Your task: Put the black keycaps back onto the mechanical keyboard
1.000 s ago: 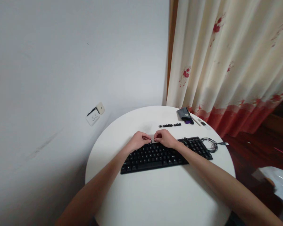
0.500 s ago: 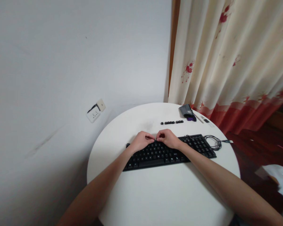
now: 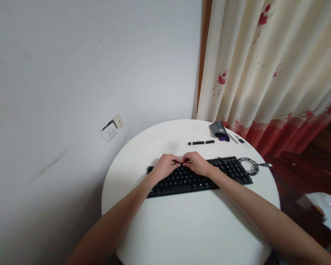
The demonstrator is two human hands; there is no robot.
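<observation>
A black keyboard (image 3: 179, 189) lies on the round white table (image 3: 206, 221), slightly slanted. Over its back row my left hand (image 3: 167, 165) and my right hand (image 3: 196, 163) meet, fingertips almost touching. Between them a small black keycap (image 3: 181, 164) shows at the keyboard's top edge. Both hands are closed in a pinch on it from either side. The fingers partly cover it, so whether it is seated or lifted I cannot tell. Several loose black keycaps (image 3: 198, 142) sit in a row on the table behind the keyboard.
At the back right lie a grey pouch (image 3: 217, 129), a purple item (image 3: 223, 138) and a slim white object (image 3: 232, 138). The coiled cable (image 3: 252, 167) rests right of the keyboard. A wall with a socket (image 3: 109, 132) stands left, a curtain (image 3: 245, 73) behind right.
The keyboard's front left corner has shifted slightly right and away from me. Both hands stay at the same keycap with only small finger movement. The loose keycaps have not moved.
</observation>
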